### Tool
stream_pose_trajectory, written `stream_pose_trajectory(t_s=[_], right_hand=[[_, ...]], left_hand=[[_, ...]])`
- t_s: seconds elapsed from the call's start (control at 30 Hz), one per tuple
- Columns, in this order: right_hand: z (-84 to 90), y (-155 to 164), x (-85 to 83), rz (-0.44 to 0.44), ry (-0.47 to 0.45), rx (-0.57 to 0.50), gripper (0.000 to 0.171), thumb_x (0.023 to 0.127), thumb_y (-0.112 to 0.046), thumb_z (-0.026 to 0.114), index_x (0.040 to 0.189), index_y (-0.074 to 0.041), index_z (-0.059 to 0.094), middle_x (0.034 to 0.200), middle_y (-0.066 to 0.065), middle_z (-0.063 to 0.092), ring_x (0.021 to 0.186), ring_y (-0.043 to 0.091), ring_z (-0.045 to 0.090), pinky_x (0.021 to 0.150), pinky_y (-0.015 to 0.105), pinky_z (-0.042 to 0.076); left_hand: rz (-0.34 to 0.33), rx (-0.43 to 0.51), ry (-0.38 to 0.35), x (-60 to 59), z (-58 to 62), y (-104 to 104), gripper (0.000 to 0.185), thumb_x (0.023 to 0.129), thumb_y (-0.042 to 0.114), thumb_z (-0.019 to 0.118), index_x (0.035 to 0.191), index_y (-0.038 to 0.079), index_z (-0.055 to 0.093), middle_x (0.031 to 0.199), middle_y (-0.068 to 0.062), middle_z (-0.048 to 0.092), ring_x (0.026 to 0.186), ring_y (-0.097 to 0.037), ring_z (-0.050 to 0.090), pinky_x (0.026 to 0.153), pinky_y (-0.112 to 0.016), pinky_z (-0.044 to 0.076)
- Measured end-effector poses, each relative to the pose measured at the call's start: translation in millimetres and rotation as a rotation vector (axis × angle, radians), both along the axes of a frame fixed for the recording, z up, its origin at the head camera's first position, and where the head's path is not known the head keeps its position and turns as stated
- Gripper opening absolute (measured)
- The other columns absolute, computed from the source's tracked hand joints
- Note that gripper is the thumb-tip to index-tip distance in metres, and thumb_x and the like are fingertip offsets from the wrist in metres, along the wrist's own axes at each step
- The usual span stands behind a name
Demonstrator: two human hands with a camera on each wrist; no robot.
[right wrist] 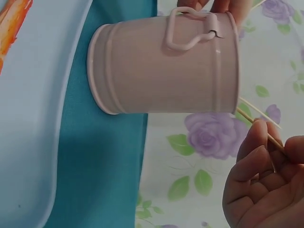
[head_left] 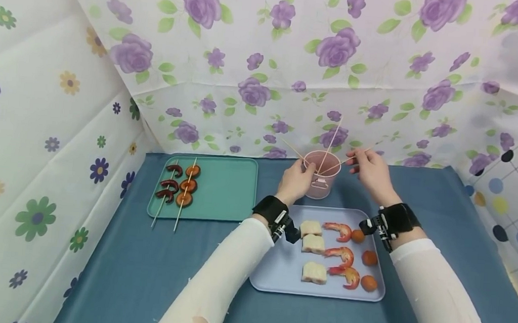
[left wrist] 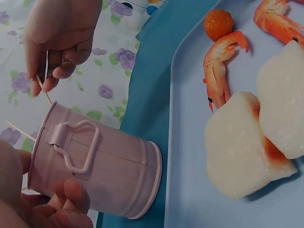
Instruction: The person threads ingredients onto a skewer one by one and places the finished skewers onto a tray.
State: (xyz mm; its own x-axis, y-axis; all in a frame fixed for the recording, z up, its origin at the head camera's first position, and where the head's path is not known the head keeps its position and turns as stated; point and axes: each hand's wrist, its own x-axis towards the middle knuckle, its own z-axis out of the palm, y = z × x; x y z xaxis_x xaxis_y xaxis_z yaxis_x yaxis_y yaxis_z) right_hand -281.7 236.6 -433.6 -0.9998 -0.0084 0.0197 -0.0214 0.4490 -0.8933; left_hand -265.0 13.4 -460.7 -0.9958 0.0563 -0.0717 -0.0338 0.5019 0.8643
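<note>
A small pink metal bucket (head_left: 318, 189) with a wire handle stands behind the pale blue tray. My left hand (head_left: 295, 182) grips its rim at the left, thumb by the edge; the fingers are partly hidden behind the bucket in the right wrist view. Between thumb and fingers, my right hand (head_left: 369, 174) pinches a thin wooden skewer (right wrist: 276, 144), whose lower end is inside the bucket. Two more skewers stick out of the bucket: one nearly upright skewer (head_left: 333, 139) and one skewer leaning left (head_left: 291, 147).
The pale blue tray (head_left: 272, 279) bears white blocks (head_left: 314, 272), shrimps (head_left: 345, 257) and orange balls (head_left: 369, 283). On the left, a green tray (head_left: 227, 189) carries a skewer of brown round slices (head_left: 188, 185) and one of dark curled pieces (head_left: 169, 185). Flowered cloth (head_left: 255, 90) hangs behind.
</note>
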Motion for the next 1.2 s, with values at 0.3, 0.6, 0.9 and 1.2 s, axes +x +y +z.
stream_pose_trajectory(t_s=[0.3, 0.6, 0.9, 1.2], right_hand=[[17.6, 26, 17.3, -0.096, 0.096, -0.143, 0.049, 0.117, -0.045, 0.038, 0.132, -0.009, 0.067, 0.103, -0.007, 0.071, 0.088, 0.008, 0.067, 0.073, 0.023, 0.051], [29.6, 43, 50.1, -0.219, 0.158, -0.377, 0.041, 0.115, -0.042, 0.046, 0.121, -0.01, 0.072, 0.098, -0.006, 0.073, 0.085, 0.011, 0.066, 0.068, 0.02, 0.049], [23.2, 21, 99.1, -0.073, 0.115, -0.508, 0.044, 0.113, -0.044, 0.054, 0.118, -0.004, 0.071, 0.097, 0.0, 0.073, 0.084, 0.014, 0.066, 0.068, 0.023, 0.05], [9.1, -10, 129.2, 0.192, 0.056, -0.378, 0.045, 0.116, -0.041, 0.046, 0.125, -0.003, 0.068, 0.106, 0.009, 0.072, 0.092, 0.018, 0.066, 0.078, 0.026, 0.052]], left_hand=[[-0.03, 0.196, -0.032, 1.4, -2.8, -10, 0.062, 0.115, 0.041, 0.048, 0.167, 0.009, 0.034, 0.069, -0.005, 0.056, 0.061, -0.034, 0.061, 0.06, -0.031, 0.041], [-0.004, 0.231, 0.033, 25.3, -5.3, -38, 0.059, 0.113, 0.038, 0.051, 0.164, 0.011, 0.04, 0.079, -0.007, 0.06, 0.054, -0.019, 0.056, 0.06, -0.029, 0.042], [-0.169, 0.208, 0.286, 86.5, -0.3, -79, 0.055, 0.116, 0.029, 0.05, 0.164, 0.006, 0.037, 0.109, -0.01, 0.06, 0.092, -0.021, 0.057, 0.08, -0.036, 0.044], [-0.313, 0.108, 0.347, 121.9, 2.0, -104, 0.049, 0.115, 0.026, 0.054, 0.16, 0.006, 0.048, 0.129, -0.01, 0.065, 0.121, -0.023, 0.06, 0.092, -0.044, 0.051]])
